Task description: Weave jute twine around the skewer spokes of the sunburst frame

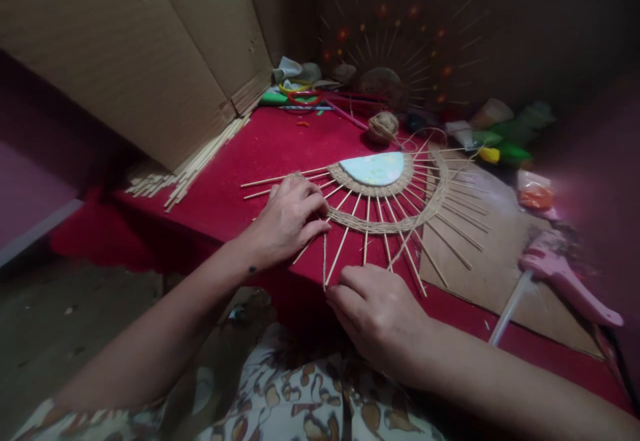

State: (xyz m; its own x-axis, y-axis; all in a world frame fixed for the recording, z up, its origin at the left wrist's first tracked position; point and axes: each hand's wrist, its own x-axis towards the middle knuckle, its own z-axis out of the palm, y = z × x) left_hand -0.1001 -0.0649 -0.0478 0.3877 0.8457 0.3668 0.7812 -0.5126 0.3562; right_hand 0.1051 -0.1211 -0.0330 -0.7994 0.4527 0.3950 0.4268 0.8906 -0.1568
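A half-round woven piece (387, 227) with thin wooden sticks fanning outward lies on the red cloth. At its centre is a pale blue half-disc (375, 169) edged with woven twine. My left hand (295, 217) is closed over the sticks and the outer woven band at the left side, fingers pinching there. Below the fan, my right hand (375, 307) is closed on a strand of twine (325, 261), which runs up taut toward the left fingers. More twine passes from behind the right hand up to the band. The right fingertips are partly hidden.
A twine ball (383, 127) sits behind the fan. Loose sticks (195, 161) lie by a cardboard box (200, 41) at left. A pink glue gun (565, 271) rests on a cardboard sheet (470, 281) at right. Scissors (305, 97) and assorted supplies line the back.
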